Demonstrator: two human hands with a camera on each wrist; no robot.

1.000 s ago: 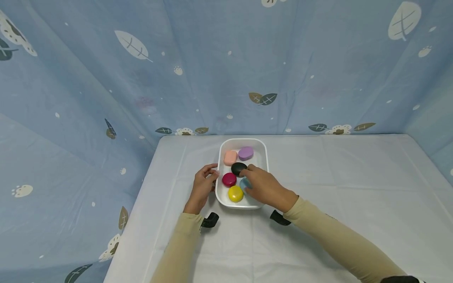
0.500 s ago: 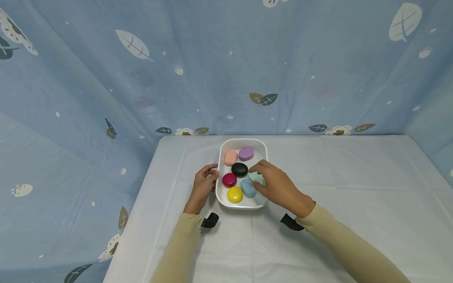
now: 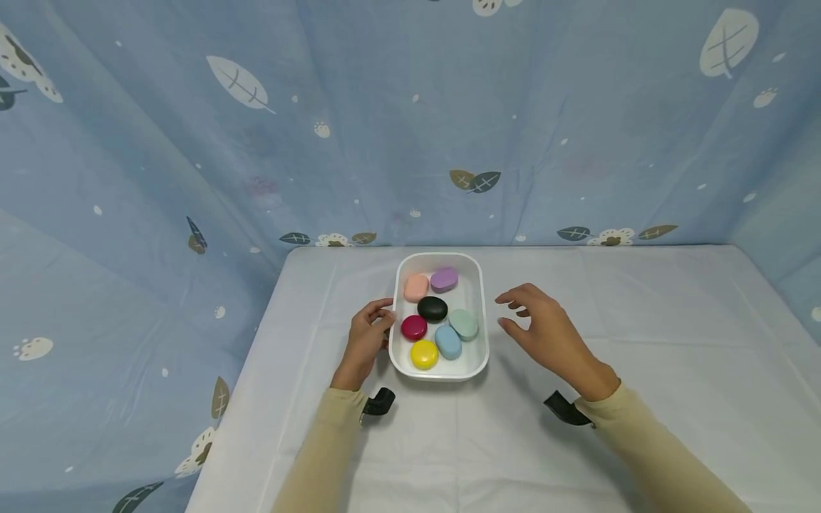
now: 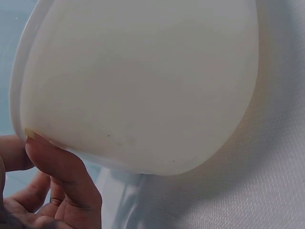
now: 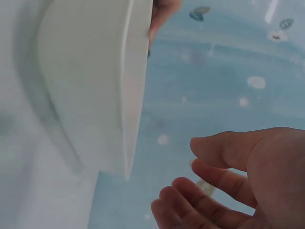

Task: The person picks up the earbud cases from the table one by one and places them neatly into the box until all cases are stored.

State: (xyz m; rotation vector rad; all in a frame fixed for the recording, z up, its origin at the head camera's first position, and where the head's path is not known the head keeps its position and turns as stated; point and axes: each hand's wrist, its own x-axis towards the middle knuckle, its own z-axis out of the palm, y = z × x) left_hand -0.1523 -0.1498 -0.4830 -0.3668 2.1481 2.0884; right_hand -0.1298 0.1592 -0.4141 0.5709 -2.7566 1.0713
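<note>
A white plastic tray [image 3: 473,365] stands on the table, holding several smooth, rounded pieces that look like soap bars or pebbles. In it lie a purple piece [image 3: 444,280], a peach piece [image 3: 416,287], a black oval [image 3: 432,308], a dark red disc [image 3: 414,328], a pale green piece [image 3: 463,324], a light blue oval [image 3: 448,342] and a yellow disc [image 3: 425,354]. My left hand [image 3: 368,340] holds the tray's left rim with thumb and fingertips, the other fingers bent below. To the tray's right, my right hand [image 3: 545,335] hovers apart, fingers loosely bent around nothing.
The table [image 3: 641,320] has a white cloth over it. A blue curtain [image 3: 385,142] with leaf prints hangs behind and at the sides. Black wrist camera mounts [image 3: 567,410] stick out below both wrists.
My right hand has let go of the pale green piece, leaving it in the tray beside the light blue oval, and has moved right, out of the tray. The left hand stays put.
</note>
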